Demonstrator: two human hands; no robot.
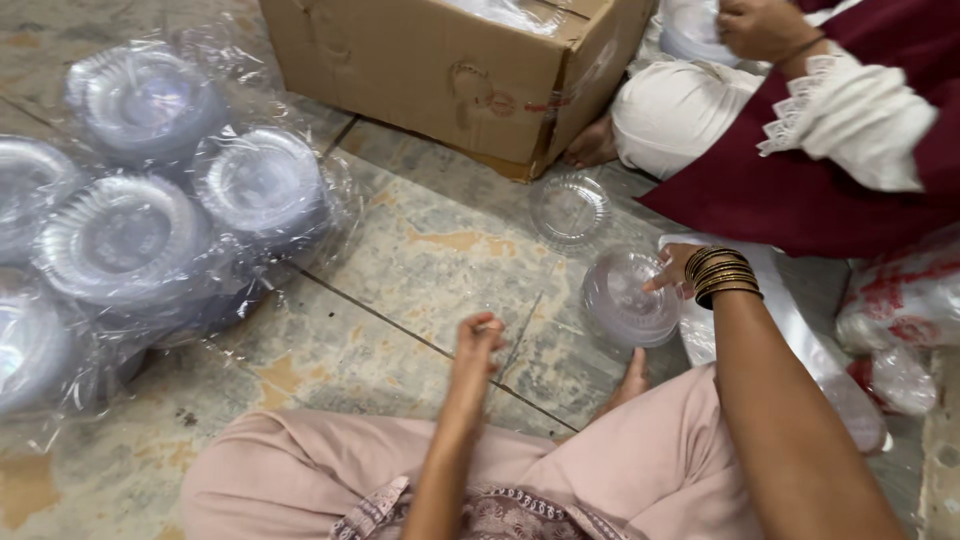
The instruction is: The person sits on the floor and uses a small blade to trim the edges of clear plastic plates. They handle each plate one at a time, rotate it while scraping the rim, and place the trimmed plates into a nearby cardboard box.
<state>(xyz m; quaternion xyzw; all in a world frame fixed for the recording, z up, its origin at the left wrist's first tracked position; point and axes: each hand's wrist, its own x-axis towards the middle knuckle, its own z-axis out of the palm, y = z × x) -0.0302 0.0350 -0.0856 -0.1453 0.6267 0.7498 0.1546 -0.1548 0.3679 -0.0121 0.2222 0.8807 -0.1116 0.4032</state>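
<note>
I sit on a tiled floor in pink trousers. My right hand (676, 266), with several bangles on the wrist, rests its fingers on the rim of a stack of clear plastic bowls (628, 298) standing on the floor by my knee. My left hand (478, 338) hovers over the floor in front of me with fingers pinched together; I cannot tell whether it holds anything. A single clear plastic lid (570, 208) lies flat on the floor just beyond the stack.
Several stacks of clear bowls wrapped in plastic bags (150, 210) lie at the left. A cardboard box (450, 70) stands at the back. Another person in maroon and white (800, 130) sits at the upper right, hand on clear ware. Plastic bags (900, 310) lie at the right.
</note>
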